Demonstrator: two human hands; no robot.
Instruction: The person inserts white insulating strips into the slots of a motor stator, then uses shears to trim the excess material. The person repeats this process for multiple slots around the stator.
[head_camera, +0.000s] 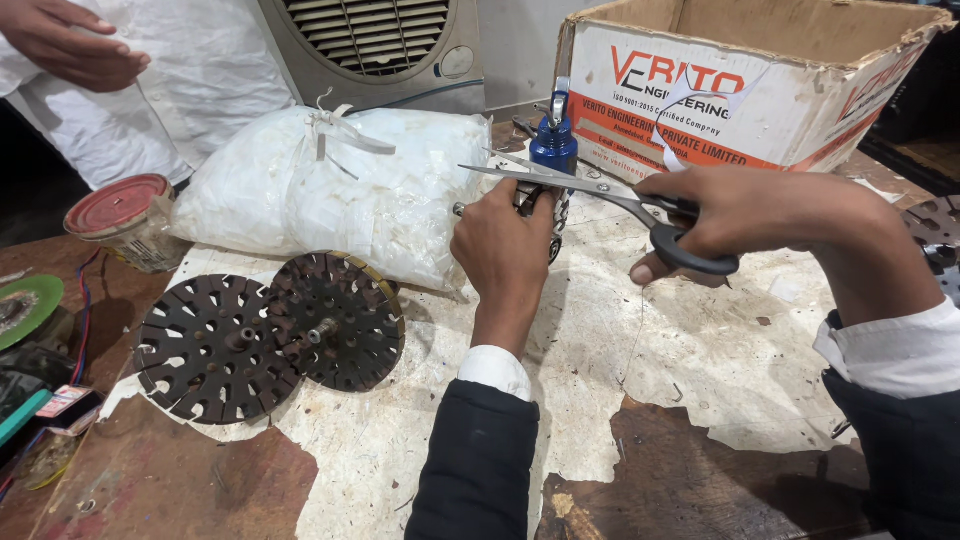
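The bench (200, 490) is worn brown wood, partly covered by torn, stained white paper (700, 350). Near the left lie two round dark metal discs (270, 335), flat and slotted around their rims, the right one overlapping the left and carrying a short shaft at its centre. Behind them sits a soft, crinkled white plastic bag (340, 190), knotted at the top. A small tin (120, 220) with a red lid stands at the far left, and a dented cardboard box (760, 80) with red and white sides fills the far right. A blue metal can (553, 140) stands just in front of the box.

The left hand (505, 250) reaches straight away from the person, back of the hand up, fingers clenched around a small metal part (548, 205) that it holds upright near the middle of the bench; most of the part is hidden by the fist. The right hand (750, 215) comes in from the right, wrist bent, thumb and fingers threaded through the black loops of steel scissors (600, 190). The long blades are parted and point left, lying just above the left fist and the part. Both wrists show white cuffs under dark sleeves.

At the far left, another person's hand (70, 45) hangs loosely curled before white cloth.
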